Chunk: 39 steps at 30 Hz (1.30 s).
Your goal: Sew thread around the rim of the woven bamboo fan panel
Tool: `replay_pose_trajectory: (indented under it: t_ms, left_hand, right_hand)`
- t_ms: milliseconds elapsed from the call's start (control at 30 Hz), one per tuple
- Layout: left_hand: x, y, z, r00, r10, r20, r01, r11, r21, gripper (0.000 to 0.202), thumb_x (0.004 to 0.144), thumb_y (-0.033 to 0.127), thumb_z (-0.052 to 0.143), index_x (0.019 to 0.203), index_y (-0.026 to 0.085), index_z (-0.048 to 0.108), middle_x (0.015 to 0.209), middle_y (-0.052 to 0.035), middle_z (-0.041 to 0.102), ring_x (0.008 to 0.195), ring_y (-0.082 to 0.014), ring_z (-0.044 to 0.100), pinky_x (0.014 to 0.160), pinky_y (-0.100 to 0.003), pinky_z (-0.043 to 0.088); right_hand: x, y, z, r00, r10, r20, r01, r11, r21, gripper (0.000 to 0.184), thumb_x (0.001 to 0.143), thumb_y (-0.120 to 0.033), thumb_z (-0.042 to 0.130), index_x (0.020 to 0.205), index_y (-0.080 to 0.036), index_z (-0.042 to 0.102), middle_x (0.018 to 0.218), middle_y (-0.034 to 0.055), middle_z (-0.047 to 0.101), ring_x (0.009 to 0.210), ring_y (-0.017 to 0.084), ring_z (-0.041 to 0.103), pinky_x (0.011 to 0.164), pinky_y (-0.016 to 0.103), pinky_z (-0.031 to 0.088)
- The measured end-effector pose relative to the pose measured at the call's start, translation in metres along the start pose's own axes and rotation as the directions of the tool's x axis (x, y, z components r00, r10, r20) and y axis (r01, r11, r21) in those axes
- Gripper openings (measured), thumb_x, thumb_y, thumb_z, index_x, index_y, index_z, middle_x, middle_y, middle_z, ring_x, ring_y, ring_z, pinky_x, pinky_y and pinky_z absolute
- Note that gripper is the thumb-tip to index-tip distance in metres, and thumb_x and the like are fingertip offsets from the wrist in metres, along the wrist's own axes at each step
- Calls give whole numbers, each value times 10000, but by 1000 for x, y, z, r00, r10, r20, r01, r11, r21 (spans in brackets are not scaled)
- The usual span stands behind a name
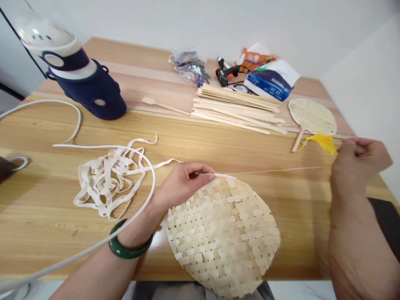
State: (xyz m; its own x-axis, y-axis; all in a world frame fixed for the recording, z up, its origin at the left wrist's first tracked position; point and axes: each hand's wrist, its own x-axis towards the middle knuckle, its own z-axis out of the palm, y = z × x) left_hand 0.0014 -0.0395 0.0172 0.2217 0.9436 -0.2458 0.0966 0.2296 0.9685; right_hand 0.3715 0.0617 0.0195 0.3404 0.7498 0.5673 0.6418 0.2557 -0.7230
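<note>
A round woven disc (223, 237) of pale flat strips leans over the table's front edge. Its top rim is pinched between the thumb and fingers of my left hand (189, 183), together with white fabric tape (225, 176) laid along the rim. From there a thin thread (268, 171) stretches taut to the right, toward my right hand (359, 160). That hand is raised with its fingers closed on the thread, slightly blurred; whether a needle is in them cannot be made out. The tape's tail passes behind my left hand to a loose tangled pile (109, 179).
A white cable (153, 179) loops across the left side and over my left forearm. Farther back are a navy bottle (90, 89), a small wooden paddle (165, 106), a stack of strips (237, 108), a glue gun (226, 75), a tissue pack (270, 79) and a finished-looking fan (312, 116) with yellow tassel.
</note>
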Motion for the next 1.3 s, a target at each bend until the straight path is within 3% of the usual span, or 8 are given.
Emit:
replay_pose_trajectory:
  t_ms: [200,300,400,467,600,700,933,1300]
  left_hand:
    - [0,1,-3,999,-34,-11,34,999,-25,261,790,391,645,780,136,701,652,-10,627,534,-90,493,455,-184,364]
    - [1,0,-3,999,-46,-2,46,999,-14,261,785,397,649,770,141,701,648,-3,632,529,-88,496,461,-187,366]
    - [2,-2,-1,999,-54,2,54,999,0,251,783,391,654,761,146,702,650,4,636,532,-85,498,465,-185,362]
    - [2,-3,-1,998,-64,-2,64,998,8,246,788,386,651,776,147,710,657,2,643,534,-85,501,461,-182,360]
    - [2,-2,-3,995,-102,-13,102,995,-4,263,790,399,650,810,149,727,666,-8,657,555,-97,532,472,-186,382]
    - [2,-2,-4,993,-121,-12,120,992,-24,280,781,413,658,821,148,736,687,-23,674,575,-111,558,484,-195,404]
    - [4,-6,-4,987,-157,-39,154,984,-87,335,762,384,705,1032,186,720,748,-23,713,597,-115,582,499,-192,404]
    - [1,5,-10,993,-90,-74,98,990,106,335,871,443,564,866,180,771,836,-18,749,716,-162,636,575,-219,450]
  right_hand:
    - [-8,-19,18,982,188,-10,-188,980,-58,97,786,-164,615,714,-228,630,616,-9,517,553,117,427,552,312,290]
    - [-32,-49,39,884,392,253,-447,867,220,64,715,-179,681,729,-227,640,553,-39,447,478,92,338,466,274,226]
    - [-68,-86,62,604,368,707,-691,683,235,116,692,-240,725,783,-214,658,537,-54,432,459,71,319,434,232,209]
    - [-89,-109,75,390,314,866,-791,596,140,142,721,-314,723,783,-204,657,524,-64,406,456,61,316,440,218,237]
    - [-107,-134,87,66,301,951,-862,497,-97,199,746,-369,720,808,-195,647,649,-35,547,545,73,465,505,208,344]
    - [-107,-132,91,-73,243,967,-918,362,-160,186,747,-346,719,781,-191,622,614,-46,545,520,66,462,497,195,344]
    - [-110,-121,94,-60,210,976,-951,284,-120,173,758,-323,716,774,-181,618,601,-43,527,507,67,456,482,187,338]
    - [-111,-115,96,-35,232,972,-965,245,-94,173,739,-322,725,785,-183,633,525,-74,348,469,58,312,454,175,288]
